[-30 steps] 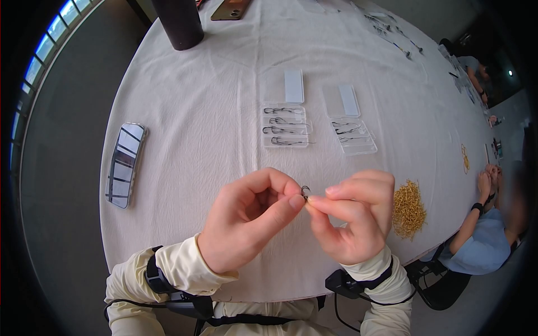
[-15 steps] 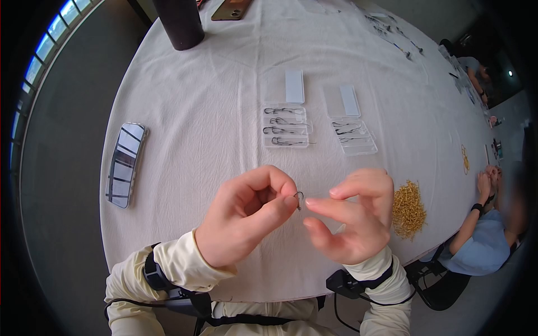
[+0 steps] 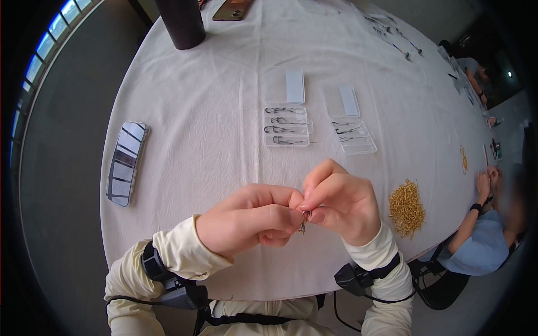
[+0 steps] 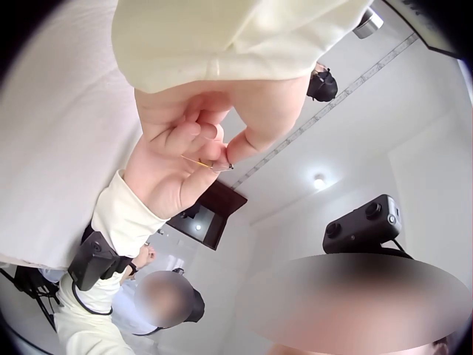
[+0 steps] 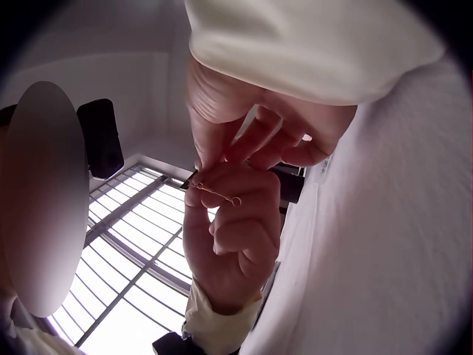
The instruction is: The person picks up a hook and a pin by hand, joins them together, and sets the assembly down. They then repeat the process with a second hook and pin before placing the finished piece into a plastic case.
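Note:
In the head view my left hand [image 3: 246, 215] and right hand [image 3: 346, 206] meet fingertip to fingertip over the near part of the table. Between them is a small dark fish hook [image 3: 306, 213], mostly hidden by the fingers. My left thumb and forefinger pinch it from one side, and my right thumb and forefinger pinch it from the other. A thin gold-coloured swivel [image 5: 218, 194] with a ring at each end shows against the left fingers in the right wrist view. To the right of my hands lies a heap of similar gold pieces [image 3: 407, 209].
Two open clear boxes, a left one [image 3: 286, 144] and a right one [image 3: 361, 149], hold dark hooks in compartments. A phone [image 3: 126, 163] lies at left. A dark cylinder [image 3: 182, 25] and another phone [image 3: 231, 9] stand farther back. Another person [image 3: 476, 238] sits at right.
My right hand was apart from the hook half a second ago; it has moved left and its fingers now pinch at it. The left hand has turned and lowered slightly, covering more of the hook.

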